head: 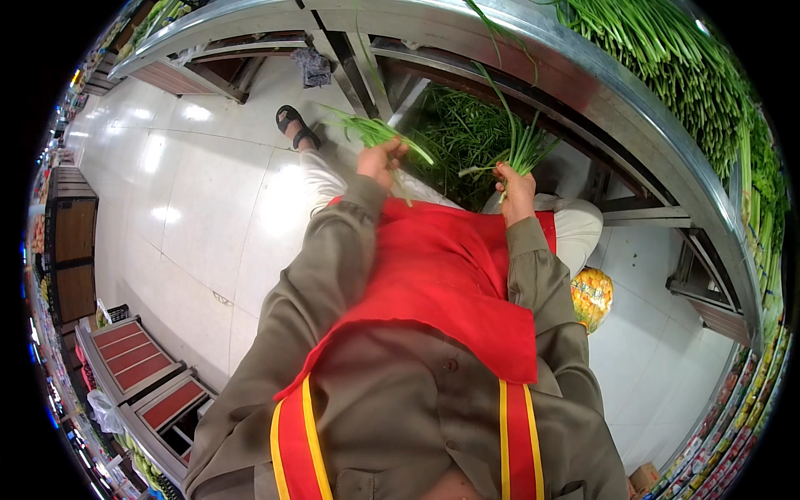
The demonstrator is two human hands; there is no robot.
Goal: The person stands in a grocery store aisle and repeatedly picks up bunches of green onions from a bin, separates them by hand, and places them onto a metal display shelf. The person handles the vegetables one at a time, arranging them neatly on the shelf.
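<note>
My left hand [379,164] is closed around a small bunch of green stalks [369,130], their pale cut ends pointing right. In my right hand [517,187] is another bunch of thin green stalks [524,147], fanning upward, with one long stalk reaching toward the display edge. Between and beyond both hands lies a heap of loose green stalks [465,134] in a container low by the display stand. A red apron [437,256] covers my lap just below the hands.
A metal display stand [600,69] curves across the front and right, bearing piled green stalks [675,69]. A yellow-orange printed round object [592,297] is beside my right leg. Grey cloth [312,67] hangs near the stand's leg. Wood-panelled stands [131,356] are at left.
</note>
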